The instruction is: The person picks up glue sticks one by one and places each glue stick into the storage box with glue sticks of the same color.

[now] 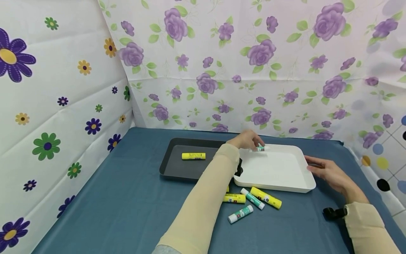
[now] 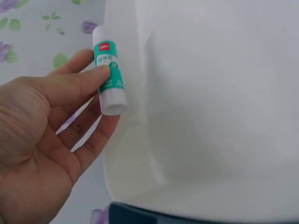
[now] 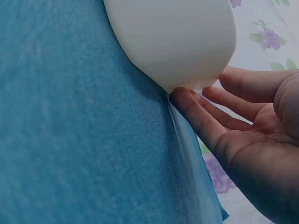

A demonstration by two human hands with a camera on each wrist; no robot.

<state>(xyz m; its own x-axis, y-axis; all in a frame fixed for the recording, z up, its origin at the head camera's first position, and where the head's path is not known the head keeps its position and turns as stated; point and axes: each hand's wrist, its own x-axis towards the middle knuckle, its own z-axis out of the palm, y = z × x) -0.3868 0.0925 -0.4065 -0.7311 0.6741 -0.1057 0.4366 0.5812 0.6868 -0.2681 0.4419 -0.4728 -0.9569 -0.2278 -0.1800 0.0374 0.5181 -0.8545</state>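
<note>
My left hand (image 1: 246,140) pinches a small white-and-green glue stick (image 2: 110,70) between thumb and fingers, above the left part of the white tray (image 1: 276,169). The stick is tilted slightly, its white end towards the tray. At the tray's right side, my right hand (image 1: 333,174) touches the edge with its fingertips, fingers nearly straight, as the right wrist view shows. In the dark grey tray (image 1: 177,171) to the left lies one yellow glue stick (image 1: 193,156). My left forearm covers that tray's right part.
In front of the trays lie a yellow glue stick (image 1: 265,197), a green-and-white one (image 1: 252,198), another green-and-white one (image 1: 240,214) and a yellow one (image 1: 234,198) partly behind my left sleeve. Blue cloth (image 1: 127,204) covers the table; a flowered curtain (image 1: 234,70) hangs behind.
</note>
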